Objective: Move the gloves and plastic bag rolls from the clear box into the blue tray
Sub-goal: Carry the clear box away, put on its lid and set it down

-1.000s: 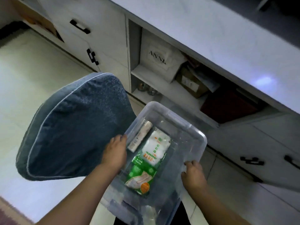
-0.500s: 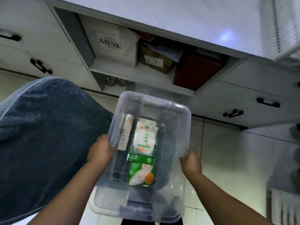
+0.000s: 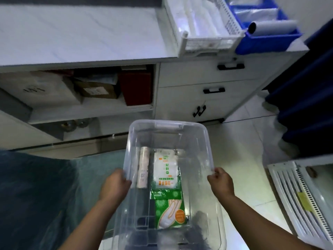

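Observation:
I hold the clear box [image 3: 200,134] in front of me above the floor. My left hand [image 3: 115,184] grips its left rim and my right hand [image 3: 220,183] grips its right rim. Inside lie a pale plastic bag roll [image 3: 143,168] on the left, a white pack [image 3: 165,168] beside it and a green glove pack [image 3: 169,210] nearer to me. The blue tray [image 3: 266,39] sits on the counter at the top right, with a grey roll [image 3: 270,27] in it.
A white slotted basket [image 3: 203,40] stands on the white counter [image 3: 81,33] left of the blue tray. Open shelves with boxes [image 3: 97,89] and drawers [image 3: 212,91] lie below. A blue cushioned chair [image 3: 36,192] is at the left, a white rack [image 3: 302,195] at the right.
The view has swung right along the counter, bringing the blue tray and white basket into sight. Both hands keep their hold on the box; the chair has slid to the left edge.

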The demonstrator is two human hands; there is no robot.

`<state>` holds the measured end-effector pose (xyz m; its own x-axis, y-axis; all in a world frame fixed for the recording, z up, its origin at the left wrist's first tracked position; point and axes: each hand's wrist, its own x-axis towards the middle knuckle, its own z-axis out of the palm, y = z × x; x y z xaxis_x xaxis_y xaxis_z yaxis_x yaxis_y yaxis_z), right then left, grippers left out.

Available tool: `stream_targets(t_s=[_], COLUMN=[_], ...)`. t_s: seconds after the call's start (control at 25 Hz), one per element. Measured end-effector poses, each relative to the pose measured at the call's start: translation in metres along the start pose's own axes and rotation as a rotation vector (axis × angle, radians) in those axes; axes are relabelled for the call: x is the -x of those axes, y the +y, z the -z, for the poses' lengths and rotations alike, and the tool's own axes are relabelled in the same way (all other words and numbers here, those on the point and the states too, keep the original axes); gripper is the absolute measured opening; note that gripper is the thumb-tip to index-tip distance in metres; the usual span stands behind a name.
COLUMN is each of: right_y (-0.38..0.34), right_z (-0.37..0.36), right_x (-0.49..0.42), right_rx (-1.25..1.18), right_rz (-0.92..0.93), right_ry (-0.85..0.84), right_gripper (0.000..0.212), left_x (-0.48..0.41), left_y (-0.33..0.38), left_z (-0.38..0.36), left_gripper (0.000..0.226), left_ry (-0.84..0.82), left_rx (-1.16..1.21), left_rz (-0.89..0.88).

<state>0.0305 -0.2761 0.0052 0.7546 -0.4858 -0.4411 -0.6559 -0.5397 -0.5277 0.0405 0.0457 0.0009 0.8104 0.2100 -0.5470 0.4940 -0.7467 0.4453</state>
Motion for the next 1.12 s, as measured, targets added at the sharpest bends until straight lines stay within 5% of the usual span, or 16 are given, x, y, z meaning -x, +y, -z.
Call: stream_targets(t_s=[0.56, 1.12], right_y=[0.183, 0.182], right_z=[0.317, 0.496], right_x=[-0.150, -0.341], right_rx=[-0.314, -0.394], right_rz=[-0.041, -0.204], right_ry=[0.320, 0.616], right_gripper=[0.013, 0.014], left_x=[0.061, -0.055], left_y=[0.381, 0.715], left_z=[-0.159, -0.229], left_gripper=[0.023, 0.016], left_ry=[0.011, -0.134], left_rx=[-0.157, -0.388], left_rz=[-0.379, -0.714])
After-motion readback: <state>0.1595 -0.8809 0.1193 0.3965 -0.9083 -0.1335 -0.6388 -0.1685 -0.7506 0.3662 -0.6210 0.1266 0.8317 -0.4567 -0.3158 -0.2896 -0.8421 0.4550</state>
